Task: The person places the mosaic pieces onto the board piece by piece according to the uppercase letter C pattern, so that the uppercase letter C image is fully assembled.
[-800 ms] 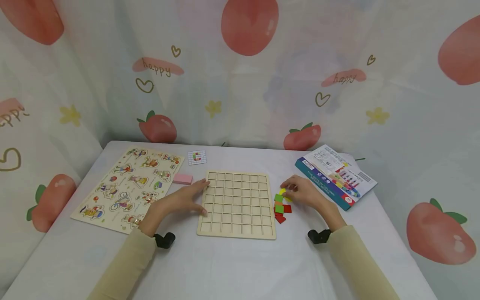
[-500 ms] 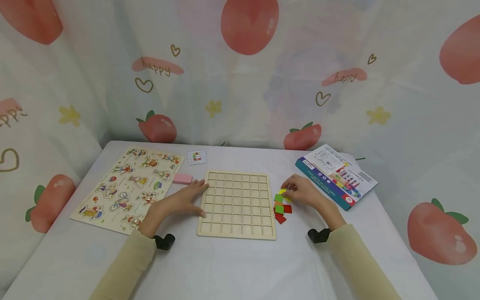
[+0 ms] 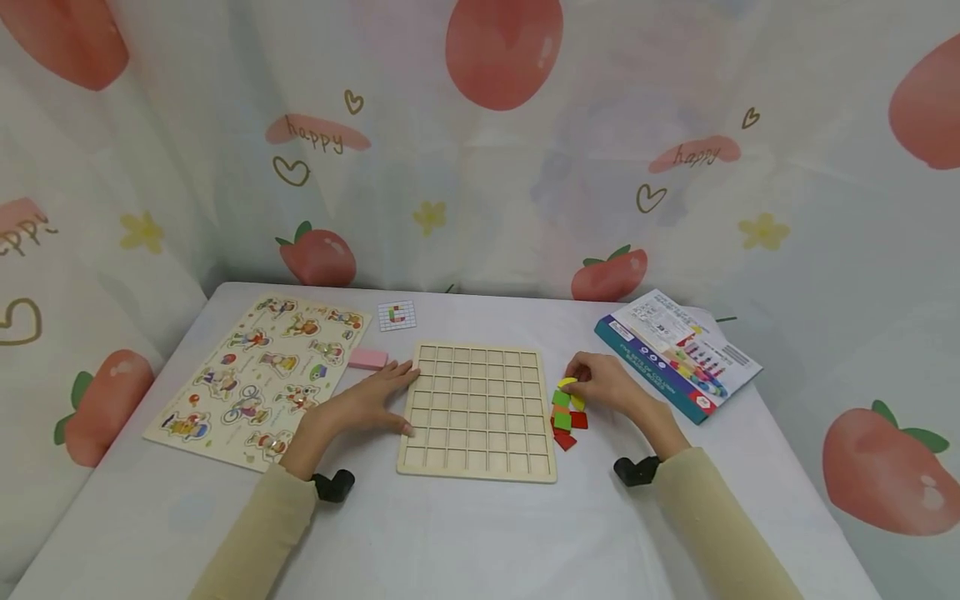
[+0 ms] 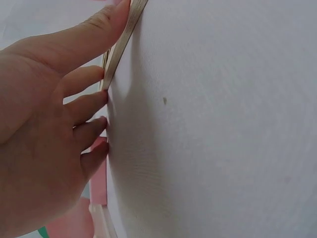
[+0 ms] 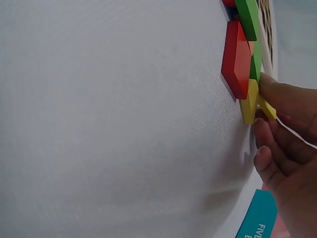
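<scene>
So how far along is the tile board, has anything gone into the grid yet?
Nothing is placed so far: every cell of the wooden grid board looks empty. In hand: the right hand pinches a yellow tile at the top of the coloured tiles beside the board, while the left hand rests flat against the board's left edge. Left: all the tiles remain outside the board.

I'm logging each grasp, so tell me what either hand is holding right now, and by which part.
The right hand pinches a yellow tile at its edge. The left hand only rests flat against the grid board.
</scene>
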### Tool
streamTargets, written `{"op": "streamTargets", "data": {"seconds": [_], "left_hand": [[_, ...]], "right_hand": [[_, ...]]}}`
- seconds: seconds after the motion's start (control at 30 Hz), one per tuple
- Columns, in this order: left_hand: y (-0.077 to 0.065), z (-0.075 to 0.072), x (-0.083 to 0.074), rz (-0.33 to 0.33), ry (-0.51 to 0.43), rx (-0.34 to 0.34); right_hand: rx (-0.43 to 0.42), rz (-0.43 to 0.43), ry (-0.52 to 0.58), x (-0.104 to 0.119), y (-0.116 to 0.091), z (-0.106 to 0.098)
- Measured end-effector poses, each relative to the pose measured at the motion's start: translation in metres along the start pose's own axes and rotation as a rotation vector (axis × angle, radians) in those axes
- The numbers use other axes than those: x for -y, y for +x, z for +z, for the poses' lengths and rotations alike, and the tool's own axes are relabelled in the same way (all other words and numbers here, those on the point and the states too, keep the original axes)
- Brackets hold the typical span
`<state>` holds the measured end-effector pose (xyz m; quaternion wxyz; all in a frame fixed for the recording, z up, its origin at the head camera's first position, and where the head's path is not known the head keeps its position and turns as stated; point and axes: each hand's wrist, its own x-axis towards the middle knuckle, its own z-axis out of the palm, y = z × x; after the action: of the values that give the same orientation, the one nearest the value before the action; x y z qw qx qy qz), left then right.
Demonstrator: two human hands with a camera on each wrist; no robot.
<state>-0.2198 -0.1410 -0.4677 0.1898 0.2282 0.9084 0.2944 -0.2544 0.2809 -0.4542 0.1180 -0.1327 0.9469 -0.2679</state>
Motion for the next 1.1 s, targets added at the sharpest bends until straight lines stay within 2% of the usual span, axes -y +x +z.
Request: {"op": "streamTargets", "data": {"seconds": [0.27, 0.73, 0.93, 1.1], "left_hand": [[-0.001, 0.003, 0.000, -0.012, -0.020, 0.002], [-0.002, 0.001, -0.003, -0.031, 0.017, -0.014], [0.002, -0.002, -0.008, -0.071, 0.060, 0.002], [0.004, -0.004, -0.010, -0.098, 0.046, 0.011]], "right_hand": [[-0.030, -0.006, 0.028, 0.000, -0.004, 0.000], [-0.065, 0.029, 0.113, 0.005, -0.006, -0.002], [-0.064, 0.036, 0.150, 0.014, -0.002, 0.000], [-0.085, 0.013, 0.154, 0.021, 0.003, 0.003]]}}
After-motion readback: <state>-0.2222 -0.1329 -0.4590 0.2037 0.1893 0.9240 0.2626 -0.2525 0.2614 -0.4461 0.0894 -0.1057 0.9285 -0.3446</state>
